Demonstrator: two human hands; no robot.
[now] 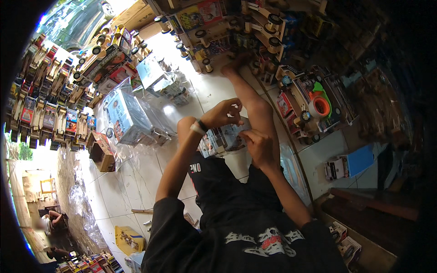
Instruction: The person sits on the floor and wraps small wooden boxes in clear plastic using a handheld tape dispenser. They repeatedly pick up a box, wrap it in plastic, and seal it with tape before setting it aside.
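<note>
Head view: left hand (223, 113) pinches top of plastic-wrapped toy truck (221, 139) on lap above tiled floor (132, 182); right hand (258, 145) clamps its side. Best keep wrap taut, grip steady.

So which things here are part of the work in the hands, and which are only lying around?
In use:
left hand
right hand
toy truck in clear wrap

Lying about:
wrapped toy trucks
tape roll
rows of wooden toy trucks
small blue and white truck
</note>
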